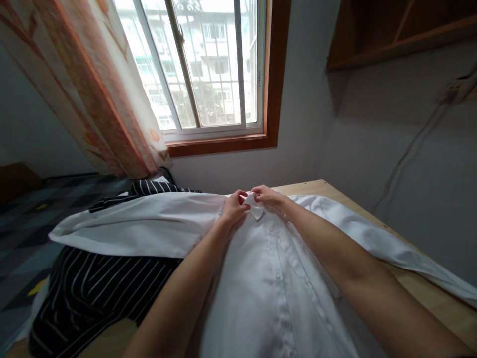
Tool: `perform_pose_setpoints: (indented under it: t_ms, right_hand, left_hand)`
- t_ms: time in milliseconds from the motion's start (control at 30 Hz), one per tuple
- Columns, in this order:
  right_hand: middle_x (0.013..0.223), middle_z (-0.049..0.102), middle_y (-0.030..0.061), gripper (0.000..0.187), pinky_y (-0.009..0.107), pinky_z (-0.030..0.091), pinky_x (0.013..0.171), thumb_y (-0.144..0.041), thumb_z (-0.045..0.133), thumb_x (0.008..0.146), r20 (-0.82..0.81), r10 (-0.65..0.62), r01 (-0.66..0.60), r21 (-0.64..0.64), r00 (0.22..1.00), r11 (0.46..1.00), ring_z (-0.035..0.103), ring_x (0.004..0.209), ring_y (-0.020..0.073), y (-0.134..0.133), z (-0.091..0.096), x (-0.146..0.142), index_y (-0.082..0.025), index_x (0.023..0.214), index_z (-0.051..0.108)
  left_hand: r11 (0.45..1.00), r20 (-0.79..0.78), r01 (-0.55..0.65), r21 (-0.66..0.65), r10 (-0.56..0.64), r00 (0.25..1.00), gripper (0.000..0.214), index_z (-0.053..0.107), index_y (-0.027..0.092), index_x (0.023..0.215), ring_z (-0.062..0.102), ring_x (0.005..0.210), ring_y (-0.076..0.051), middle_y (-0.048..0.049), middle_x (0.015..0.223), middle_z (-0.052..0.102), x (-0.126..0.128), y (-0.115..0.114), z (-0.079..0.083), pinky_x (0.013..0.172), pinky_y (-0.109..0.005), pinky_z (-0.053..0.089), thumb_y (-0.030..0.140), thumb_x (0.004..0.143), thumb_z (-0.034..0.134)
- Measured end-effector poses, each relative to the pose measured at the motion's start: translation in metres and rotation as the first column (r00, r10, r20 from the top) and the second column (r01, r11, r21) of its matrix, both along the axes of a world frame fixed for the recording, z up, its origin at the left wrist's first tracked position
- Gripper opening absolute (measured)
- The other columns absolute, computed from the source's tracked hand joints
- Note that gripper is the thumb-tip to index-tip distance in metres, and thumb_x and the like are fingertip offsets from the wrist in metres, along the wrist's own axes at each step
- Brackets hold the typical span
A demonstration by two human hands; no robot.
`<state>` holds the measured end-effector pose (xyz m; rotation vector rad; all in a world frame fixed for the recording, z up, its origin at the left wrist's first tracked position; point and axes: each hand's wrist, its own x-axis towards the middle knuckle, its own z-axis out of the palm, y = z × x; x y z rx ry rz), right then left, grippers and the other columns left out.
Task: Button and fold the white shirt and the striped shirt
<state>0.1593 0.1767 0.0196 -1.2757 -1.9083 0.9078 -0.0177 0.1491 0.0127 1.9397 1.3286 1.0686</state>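
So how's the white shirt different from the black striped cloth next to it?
Color: the white shirt is plain white, while the striped cloth is black with thin white lines.
Pose: the shirt lies spread with its sleeves out to both sides; the striped cloth is bunched, partly under one sleeve.
Handling: the left hand and right hand hold the shirt's collar; neither grips the striped cloth.
Both are fabric.

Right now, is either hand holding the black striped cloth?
No, the left hand and right hand both hold the collar of the white shirt, away from the black striped cloth.
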Motion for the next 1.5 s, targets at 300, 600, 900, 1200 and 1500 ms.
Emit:
perform_pose_setpoints:
  t_ms: [300, 600, 900, 1200, 1500]
  right_hand:
    - [0.061, 0.061, 0.0005, 0.047, 0.023, 0.037, 0.05, -0.059, 0.075, 0.063, -0.448, 0.022, -0.137, -0.225, 0.894, 0.965, 0.05, 0.054, 0.0117, -0.016, 0.009, 0.011, -0.014, 0.074, 0.066]
    - [0.059, 0.055, -0.0027, 0.051, 0.022, 0.033, 0.049, -0.067, 0.07, 0.065, -0.534, -0.032, -0.028, -0.104, 0.845, 0.994, 0.044, 0.052, 0.0098, -0.014, -0.005, 0.002, -0.017, 0.068, 0.06]
    - [0.054, 0.04, -0.0053, 0.054, 0.023, 0.024, 0.048, -0.071, 0.057, 0.072, -0.385, -0.06, 0.119, 0.134, 0.921, 0.984, 0.033, 0.051, 0.0092, -0.019, 0.003, 0.007, -0.019, 0.058, 0.047]
    - [0.054, 0.045, -0.0037, 0.049, 0.024, 0.027, 0.051, -0.061, 0.048, 0.082, -0.098, -0.079, 0.106, 0.321, 0.992, 0.941, 0.04, 0.054, 0.0111, -0.022, 0.018, 0.011, -0.018, 0.061, 0.055]
    - [0.098, 0.069, 0.0064, 0.014, 0.031, 0.042, 0.085, -0.025, 0.06, 0.083, 0.281, -0.23, 0.088, 0.439, 0.932, 0.894, 0.06, 0.093, 0.0203, -0.037, 0.015, 0.037, -0.02, 0.094, 0.068]
  left_hand:
    - [0.994, -0.023, 0.04, 0.098, -0.038, 0.999, 0.033, 0.061, 0.02, 0.093, 0.047, 0.053, -0.01, 0.0091, 0.058, 0.051, -0.01, -0.017, 0.01, 0.054, -0.02, 0.035, 0.014, 0.062, 0.07]
    - [0.908, -0.443, -0.04, 0.417, 0.242, 0.863, 0.011, 0.062, 0.02, 0.085, 0.059, 0.073, -0.019, -0.0048, 0.084, 0.064, -0.009, -0.033, 0.021, 0.068, -0.029, 0.037, 0.015, 0.085, 0.052]
    - [0.846, -0.762, 0.236, 0.479, 0.267, 0.59, 0.021, 0.068, 0.014, 0.079, 0.062, 0.087, -0.029, -0.0143, 0.084, 0.066, -0.012, -0.044, 0.03, 0.084, -0.045, 0.038, 0.021, 0.085, 0.049]
    - [0.979, -0.299, 0.11, 0.172, -0.054, 0.953, 0.022, 0.065, 0.018, 0.091, 0.061, 0.069, -0.016, -0.0025, 0.078, 0.069, -0.002, -0.016, 0.045, 0.066, -0.025, 0.044, 0.036, 0.086, 0.055]
    - [0.89, -0.58, 0.161, 0.427, 0.133, 0.804, 0.052, 0.048, 0.023, 0.136, 0.057, 0.113, -0.024, -0.0098, 0.13, 0.06, 0.0, -0.02, 0.043, 0.092, -0.037, 0.042, 0.014, 0.085, 0.052]
